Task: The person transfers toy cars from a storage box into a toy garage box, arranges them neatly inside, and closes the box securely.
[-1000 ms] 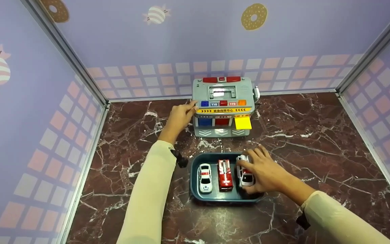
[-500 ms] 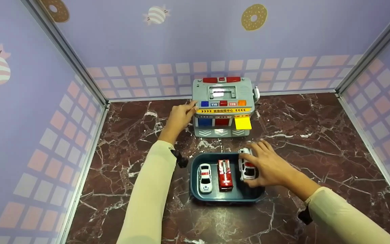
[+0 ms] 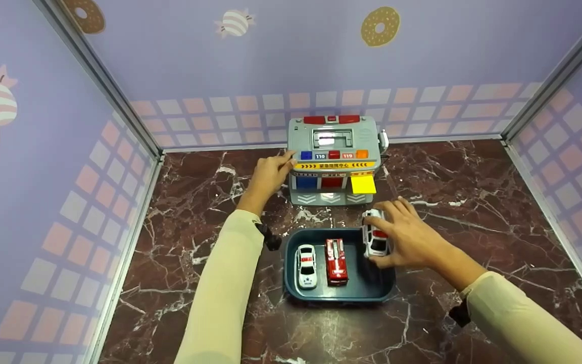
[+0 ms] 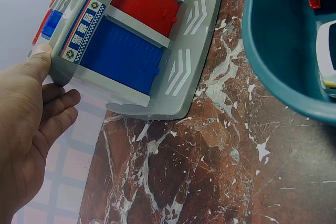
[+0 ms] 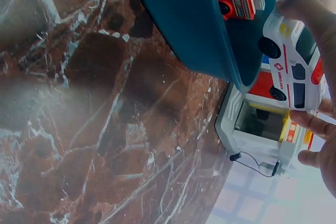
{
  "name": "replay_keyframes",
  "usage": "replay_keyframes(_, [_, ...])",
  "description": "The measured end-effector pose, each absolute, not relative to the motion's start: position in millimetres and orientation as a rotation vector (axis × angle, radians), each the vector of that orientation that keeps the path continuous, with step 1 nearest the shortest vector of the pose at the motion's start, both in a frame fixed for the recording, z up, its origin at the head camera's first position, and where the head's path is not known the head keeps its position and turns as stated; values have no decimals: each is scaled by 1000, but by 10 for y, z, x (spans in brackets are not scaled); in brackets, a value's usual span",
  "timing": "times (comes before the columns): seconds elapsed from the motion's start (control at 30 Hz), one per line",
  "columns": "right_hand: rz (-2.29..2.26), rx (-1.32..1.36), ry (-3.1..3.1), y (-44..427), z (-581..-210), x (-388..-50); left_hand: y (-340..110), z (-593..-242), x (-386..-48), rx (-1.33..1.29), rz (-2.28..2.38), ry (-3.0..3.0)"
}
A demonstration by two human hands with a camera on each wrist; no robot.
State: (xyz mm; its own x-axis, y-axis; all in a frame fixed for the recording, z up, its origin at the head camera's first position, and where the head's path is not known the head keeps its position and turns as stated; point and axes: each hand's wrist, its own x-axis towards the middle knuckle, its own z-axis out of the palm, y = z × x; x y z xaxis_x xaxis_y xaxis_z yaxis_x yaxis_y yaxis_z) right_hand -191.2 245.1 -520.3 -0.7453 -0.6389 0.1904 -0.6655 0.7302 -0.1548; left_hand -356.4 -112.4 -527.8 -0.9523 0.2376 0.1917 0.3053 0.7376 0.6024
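In the head view my right hand (image 3: 407, 237) grips a white toy ambulance (image 3: 375, 237) above the right end of the blue-green tray (image 3: 341, 299). In the right wrist view the ambulance (image 5: 291, 61) is held at its two ends between thumb and fingers, its wheels off the tray. My left hand (image 3: 268, 177) holds the left front roof corner of the grey toy rescue station (image 3: 331, 197). In the left wrist view the thumb of that hand (image 4: 26, 114) lies at the roof edge near a blue button, with other fingers below the corner.
A white toy police car (image 3: 306, 270) and a red toy fire engine (image 3: 336, 263) lie side by side in the tray. The station's yellow door (image 3: 363, 184) is raised; its blue door (image 4: 123, 56) and red door (image 4: 147, 6) are down. Purple walls (image 3: 296, 55) enclose the marbled surface (image 3: 210, 212).
My right hand has lifted the ambulance from its place beside the fire engine and carried it away from me and slightly right. The left hand stays at the station's corner.
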Motion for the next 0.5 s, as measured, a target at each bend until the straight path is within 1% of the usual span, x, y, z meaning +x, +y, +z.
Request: replay_keyframes(0.5, [320,1023,-2825,2574,-5183,-2056,-1133,-5295,-3574,-450,-1030,-2829])
